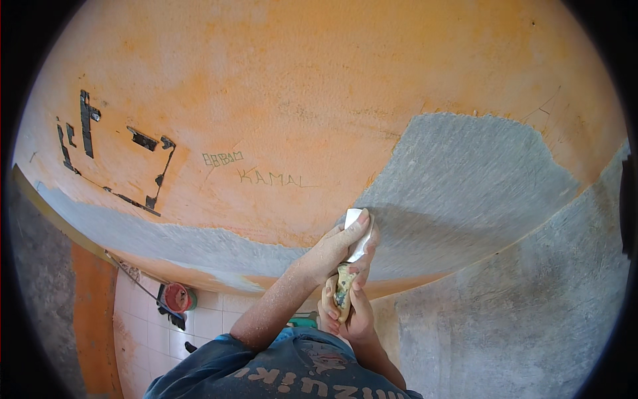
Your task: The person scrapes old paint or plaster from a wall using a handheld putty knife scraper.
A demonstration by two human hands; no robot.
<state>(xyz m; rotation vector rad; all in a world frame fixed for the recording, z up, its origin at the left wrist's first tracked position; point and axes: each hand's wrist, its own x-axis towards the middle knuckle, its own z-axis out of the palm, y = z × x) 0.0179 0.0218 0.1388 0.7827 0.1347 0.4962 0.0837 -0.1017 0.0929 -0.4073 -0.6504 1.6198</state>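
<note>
My left hand (339, 251) is closed around a shiny white flat piece (356, 218), its thumb lying across the front. Just below, my right hand (359, 312) grips a pale yellow, dark-speckled handle (343, 289). The two line up like the blade and handle of one scraper, though fingers cover the joint. Both hands are in front of the wall, near the lower edge of a bare grey patch (465, 173). Pale dust coats my left forearm (279, 302).
Flaking orange paint (299, 86) covers the upper wall, with black tape remnants (143, 138) at left. A grey wall (505, 312) meets it at right. On the tiled floor (207, 324) at lower left stands a red bucket (178, 297), beside a long thin pole (133, 276).
</note>
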